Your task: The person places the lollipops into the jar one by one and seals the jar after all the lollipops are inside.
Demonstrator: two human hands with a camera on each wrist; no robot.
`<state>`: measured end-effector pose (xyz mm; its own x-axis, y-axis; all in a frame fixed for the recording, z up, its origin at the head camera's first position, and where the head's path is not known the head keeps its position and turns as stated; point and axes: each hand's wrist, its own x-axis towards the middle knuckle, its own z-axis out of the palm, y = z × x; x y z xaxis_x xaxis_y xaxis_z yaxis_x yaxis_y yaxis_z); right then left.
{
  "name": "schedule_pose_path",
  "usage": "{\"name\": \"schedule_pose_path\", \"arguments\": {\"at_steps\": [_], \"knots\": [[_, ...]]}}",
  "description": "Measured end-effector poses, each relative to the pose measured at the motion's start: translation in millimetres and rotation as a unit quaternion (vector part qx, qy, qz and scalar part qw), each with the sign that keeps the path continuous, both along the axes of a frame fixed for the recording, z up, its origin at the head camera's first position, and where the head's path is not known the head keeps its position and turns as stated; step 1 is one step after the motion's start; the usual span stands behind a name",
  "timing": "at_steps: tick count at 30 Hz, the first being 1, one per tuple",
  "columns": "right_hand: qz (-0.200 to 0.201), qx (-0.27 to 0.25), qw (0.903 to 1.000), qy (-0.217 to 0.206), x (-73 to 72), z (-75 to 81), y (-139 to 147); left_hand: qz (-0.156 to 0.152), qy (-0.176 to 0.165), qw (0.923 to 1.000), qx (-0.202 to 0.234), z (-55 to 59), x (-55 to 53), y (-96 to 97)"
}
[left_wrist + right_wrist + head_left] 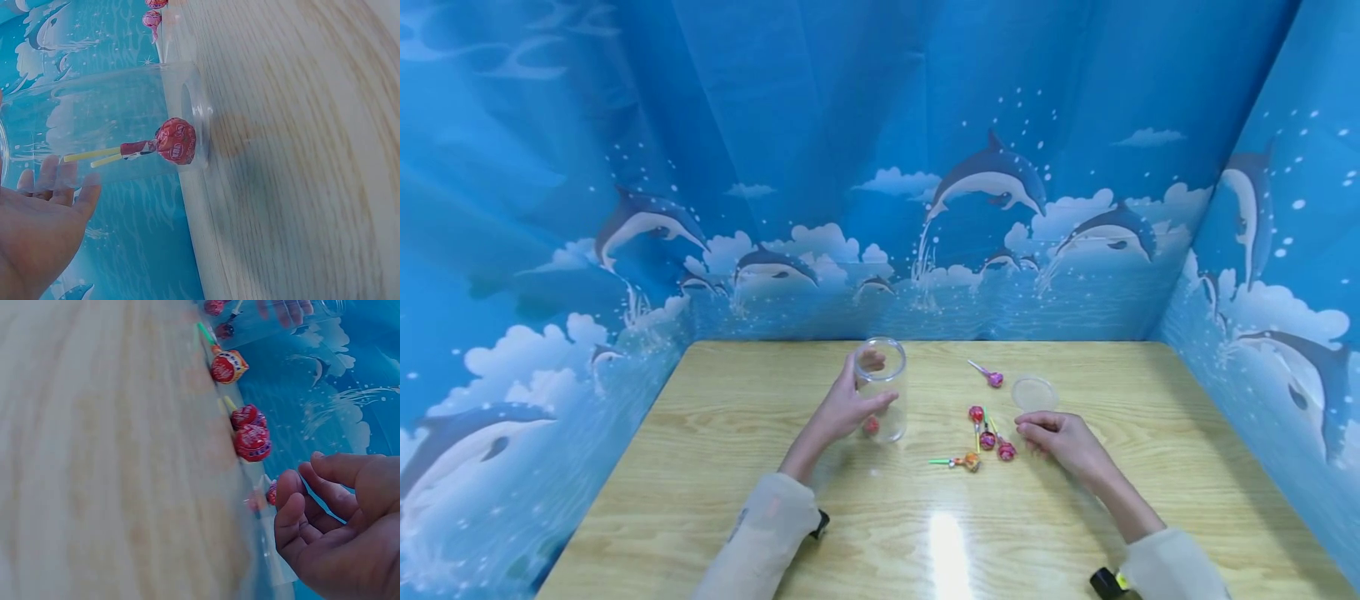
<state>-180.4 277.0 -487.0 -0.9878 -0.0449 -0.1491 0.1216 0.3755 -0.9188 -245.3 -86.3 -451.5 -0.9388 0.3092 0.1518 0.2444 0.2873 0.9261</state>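
My left hand (844, 406) holds a clear plastic jar (891, 417) from its left side, fingers behind it and thumb across the front. The jar stands upright on the table with its open mouth up. At its bottom lies a red-wrapped lollipop (176, 141), with two pale yellow sticks showing beside the wrapper. My right hand (1063, 442) hovers just right of several loose lollipops, its fingers loosely bent and nothing between them. Nearest to it is a pink-red lollipop (1006, 451); an orange lollipop (972, 462) with a green stick lies farther left.
A round clear lid (1034, 393) lies flat beyond my right hand. Another lollipop, purple-pink (995, 379), sits apart toward the back of the wooden table (737, 517). A blue curtain with dolphins (820, 167) rises along the table's back and sides.
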Motion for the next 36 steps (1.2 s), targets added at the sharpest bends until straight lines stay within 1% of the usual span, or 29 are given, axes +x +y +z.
{"name": "schedule_pose_path", "arguments": {"at_steps": [6,13,17,23,26,36], "knots": [[-0.007,0.006,0.9999,-0.01,5.0,-8.2,-4.2,-0.002,0.001,1.0,0.003,-0.6,0.2,-0.4],[-0.013,-0.001,0.9996,-0.024,7.4,-10.4,-8.3,0.001,-0.003,1.0,0.002,-0.7,0.4,-0.2],[-0.006,-0.007,0.9996,-0.027,10.2,-10.6,-9.8,0.001,-0.003,1.0,0.001,-0.7,0.3,-0.2],[0.011,-0.008,0.9994,-0.031,14.7,-9.2,-10.6,0.003,-0.004,1.0,-0.005,-0.2,0.4,-0.1],[0.023,-0.018,0.9991,-0.031,16.2,-8.5,-10.6,0.004,-0.004,1.0,-0.008,-0.2,0.0,-0.2],[0.074,-0.029,0.9965,-0.027,21.3,-7.3,-13.3,0.003,-0.001,1.0,-0.004,-2.0,-0.8,-0.5]]}}
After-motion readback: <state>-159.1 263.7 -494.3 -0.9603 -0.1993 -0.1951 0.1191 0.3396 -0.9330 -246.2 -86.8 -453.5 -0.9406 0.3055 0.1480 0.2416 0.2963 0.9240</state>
